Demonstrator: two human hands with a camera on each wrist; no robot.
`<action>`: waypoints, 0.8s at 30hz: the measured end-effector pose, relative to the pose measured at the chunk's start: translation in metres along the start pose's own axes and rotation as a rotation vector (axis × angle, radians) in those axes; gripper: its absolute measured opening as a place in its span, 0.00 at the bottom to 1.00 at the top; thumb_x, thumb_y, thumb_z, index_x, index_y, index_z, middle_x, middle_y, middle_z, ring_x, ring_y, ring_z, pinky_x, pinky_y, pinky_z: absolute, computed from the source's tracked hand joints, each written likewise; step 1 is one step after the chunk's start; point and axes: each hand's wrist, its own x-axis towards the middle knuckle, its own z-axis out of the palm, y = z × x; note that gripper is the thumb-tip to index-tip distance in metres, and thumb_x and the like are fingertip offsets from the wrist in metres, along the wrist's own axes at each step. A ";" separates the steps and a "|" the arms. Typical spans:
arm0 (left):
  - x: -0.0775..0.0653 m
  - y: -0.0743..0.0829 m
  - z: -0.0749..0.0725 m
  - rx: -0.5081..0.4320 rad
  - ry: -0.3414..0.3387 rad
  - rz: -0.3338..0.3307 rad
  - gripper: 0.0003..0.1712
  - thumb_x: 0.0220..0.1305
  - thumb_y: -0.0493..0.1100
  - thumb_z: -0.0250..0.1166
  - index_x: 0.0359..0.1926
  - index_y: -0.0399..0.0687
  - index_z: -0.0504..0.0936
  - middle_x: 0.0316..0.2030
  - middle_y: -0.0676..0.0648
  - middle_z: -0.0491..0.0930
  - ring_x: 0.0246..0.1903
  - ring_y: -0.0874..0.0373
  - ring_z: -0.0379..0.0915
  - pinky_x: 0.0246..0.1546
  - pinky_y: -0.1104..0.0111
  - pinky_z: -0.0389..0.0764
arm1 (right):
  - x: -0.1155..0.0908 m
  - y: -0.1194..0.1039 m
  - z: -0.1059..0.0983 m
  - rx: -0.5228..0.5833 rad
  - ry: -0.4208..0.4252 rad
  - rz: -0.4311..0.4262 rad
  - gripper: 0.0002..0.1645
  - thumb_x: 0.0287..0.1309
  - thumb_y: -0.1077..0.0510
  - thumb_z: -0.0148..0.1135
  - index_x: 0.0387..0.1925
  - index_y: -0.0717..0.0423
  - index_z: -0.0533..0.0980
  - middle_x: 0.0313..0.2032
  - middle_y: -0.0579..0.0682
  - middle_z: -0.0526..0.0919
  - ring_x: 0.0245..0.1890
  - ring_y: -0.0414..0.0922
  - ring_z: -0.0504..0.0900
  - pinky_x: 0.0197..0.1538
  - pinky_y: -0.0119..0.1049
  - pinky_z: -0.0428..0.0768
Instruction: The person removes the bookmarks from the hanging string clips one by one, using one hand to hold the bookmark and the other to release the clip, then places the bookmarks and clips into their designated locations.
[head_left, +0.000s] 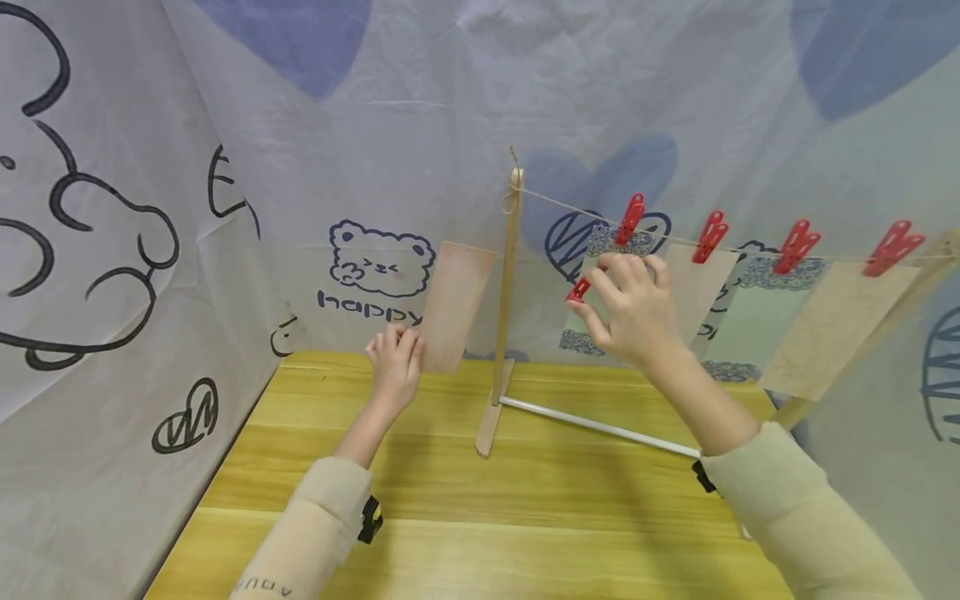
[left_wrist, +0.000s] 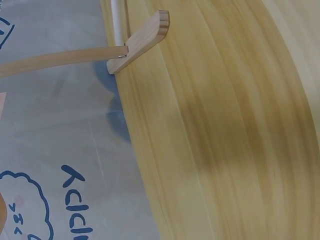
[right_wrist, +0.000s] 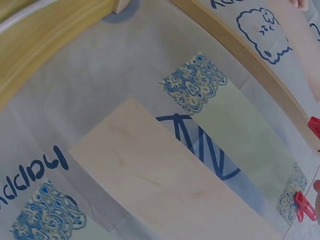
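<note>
My left hand (head_left: 396,367) pinches the lower left edge of a pale pink paper card (head_left: 459,308), upright left of a wooden post (head_left: 506,292). Between thumb and fingers, my right hand (head_left: 633,308) holds a red clothespin (head_left: 579,290). That hand is in front of a green card with blue patterned ends (head_left: 581,342), partly covering it. A second red clothespin (head_left: 632,218) fixes this card to a thin string (head_left: 562,202). The left wrist view shows only a sliver of the left hand at its left edge.
Farther right along the string hang a cream card (head_left: 705,283), another patterned green card (head_left: 765,321) and another cream card (head_left: 840,333), each under a red clothespin. A white rod (head_left: 600,426) joins the stand's feet on the wooden table (head_left: 525,533). Printed cloth (head_left: 420,125) hangs behind.
</note>
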 end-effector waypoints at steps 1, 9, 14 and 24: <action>-0.001 0.000 -0.001 0.002 -0.001 -0.001 0.17 0.70 0.48 0.45 0.35 0.38 0.71 0.37 0.39 0.64 0.34 0.45 0.57 0.46 0.47 0.52 | -0.001 0.000 0.001 0.000 0.004 -0.002 0.34 0.63 0.35 0.37 0.37 0.60 0.75 0.42 0.60 0.74 0.42 0.57 0.71 0.49 0.55 0.61; -0.010 -0.004 -0.005 0.006 0.004 -0.001 0.19 0.70 0.49 0.44 0.34 0.37 0.71 0.36 0.39 0.64 0.35 0.45 0.57 0.46 0.47 0.52 | -0.012 -0.005 0.004 0.013 -0.006 -0.003 0.34 0.62 0.34 0.38 0.36 0.61 0.74 0.41 0.60 0.74 0.42 0.56 0.71 0.49 0.54 0.61; -0.017 -0.007 -0.006 0.000 0.001 -0.009 0.18 0.69 0.48 0.45 0.33 0.37 0.71 0.36 0.39 0.64 0.35 0.45 0.58 0.46 0.46 0.52 | -0.019 -0.007 0.007 0.025 -0.021 0.000 0.33 0.62 0.35 0.39 0.34 0.61 0.74 0.41 0.60 0.74 0.41 0.56 0.71 0.49 0.55 0.61; -0.038 -0.018 -0.015 0.022 -0.006 -0.065 0.14 0.68 0.44 0.48 0.33 0.37 0.71 0.36 0.38 0.65 0.35 0.44 0.58 0.46 0.46 0.52 | -0.034 -0.012 0.016 0.038 -0.031 0.006 0.31 0.60 0.35 0.43 0.32 0.60 0.73 0.40 0.59 0.74 0.41 0.56 0.71 0.47 0.55 0.62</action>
